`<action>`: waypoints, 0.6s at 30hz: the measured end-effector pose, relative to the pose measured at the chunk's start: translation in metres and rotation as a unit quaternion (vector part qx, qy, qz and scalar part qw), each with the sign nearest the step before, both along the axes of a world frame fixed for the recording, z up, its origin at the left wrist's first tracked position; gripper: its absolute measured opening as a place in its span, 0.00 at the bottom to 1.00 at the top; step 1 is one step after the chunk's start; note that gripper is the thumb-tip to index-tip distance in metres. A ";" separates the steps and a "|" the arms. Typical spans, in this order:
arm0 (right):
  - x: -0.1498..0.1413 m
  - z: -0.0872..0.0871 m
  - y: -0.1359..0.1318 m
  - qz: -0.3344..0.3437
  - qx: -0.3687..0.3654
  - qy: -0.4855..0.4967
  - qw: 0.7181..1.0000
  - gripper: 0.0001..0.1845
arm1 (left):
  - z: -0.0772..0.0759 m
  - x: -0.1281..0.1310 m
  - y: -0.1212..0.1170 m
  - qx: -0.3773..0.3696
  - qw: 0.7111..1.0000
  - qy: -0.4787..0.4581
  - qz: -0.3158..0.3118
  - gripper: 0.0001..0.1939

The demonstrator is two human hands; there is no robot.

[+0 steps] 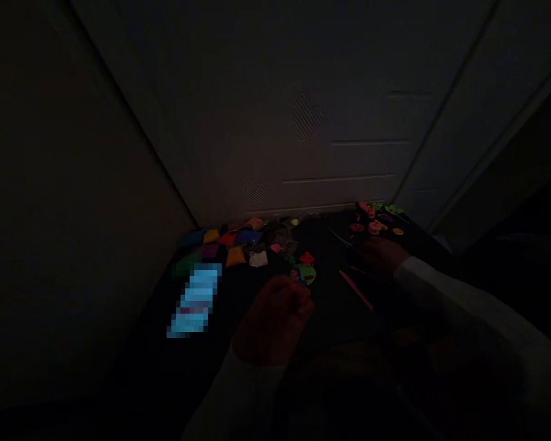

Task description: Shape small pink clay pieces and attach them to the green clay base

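Observation:
The scene is very dark. My left hand [275, 318] is curled closed at the near middle of the table, with a small reddish bit showing at its fingertips that I cannot make out. Just beyond those fingers is a green clay figure [307, 274] with red and blue parts; whether the hand touches it is unclear. Farther right, my right hand [381, 256] is low over the table, its fingers lost in shadow. A slim, pointed metallic tool [338, 237] reaches out from beside its fingertips. Nearer to me lies a pink stick-like tool [356, 290].
Several bags of coloured clay, among them an orange bag [236, 256] and a white bag [258, 258], cover the back left. A lit, blurred screen [195, 301] lies in front of them. Small clay pieces [375, 228] sit at the back right, against a panelled surface [340, 159].

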State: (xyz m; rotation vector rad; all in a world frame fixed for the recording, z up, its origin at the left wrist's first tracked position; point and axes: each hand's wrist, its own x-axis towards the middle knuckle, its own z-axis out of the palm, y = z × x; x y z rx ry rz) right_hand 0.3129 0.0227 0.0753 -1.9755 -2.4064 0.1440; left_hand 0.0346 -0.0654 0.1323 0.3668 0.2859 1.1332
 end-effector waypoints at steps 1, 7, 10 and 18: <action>-0.001 -0.003 -0.013 -0.002 -0.001 0.002 1.000 0.16 | -0.003 0.000 0.002 -0.003 1.000 -0.001 0.003 0.04; 0.000 -0.030 -0.052 -0.052 -0.015 0.012 0.998 0.15 | -0.019 0.008 0.006 0.006 1.000 -0.016 -0.003 0.06; -0.001 -0.036 -0.044 -0.072 -0.014 0.022 0.997 0.12 | -0.018 0.010 0.002 0.014 1.000 -0.017 -0.009 0.08; -0.016 0.017 -0.062 -0.051 0.045 0.294 0.953 0.15 | 0.017 0.005 0.002 0.067 0.998 0.010 0.014 0.05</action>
